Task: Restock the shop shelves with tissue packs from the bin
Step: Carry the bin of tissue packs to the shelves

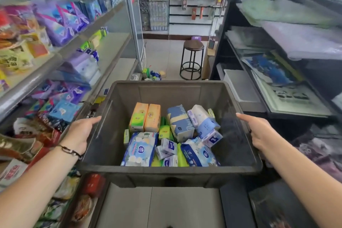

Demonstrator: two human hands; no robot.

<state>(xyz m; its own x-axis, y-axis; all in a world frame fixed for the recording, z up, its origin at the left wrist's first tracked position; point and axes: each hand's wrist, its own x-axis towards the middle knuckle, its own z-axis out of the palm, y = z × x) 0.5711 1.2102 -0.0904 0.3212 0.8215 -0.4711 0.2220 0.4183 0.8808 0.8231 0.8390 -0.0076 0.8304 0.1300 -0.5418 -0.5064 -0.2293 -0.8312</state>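
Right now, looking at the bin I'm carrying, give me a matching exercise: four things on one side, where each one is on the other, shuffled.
Things:
1. orange packs
2. left hand
3. stool
4. blue wipes pack

Places:
A. on the floor beyond the bin
B. near left corner inside the bin
C. far left inside the bin, side by side
D. gripping the bin's left rim

Pairs: 1-C, 2-D, 3-A, 4-B
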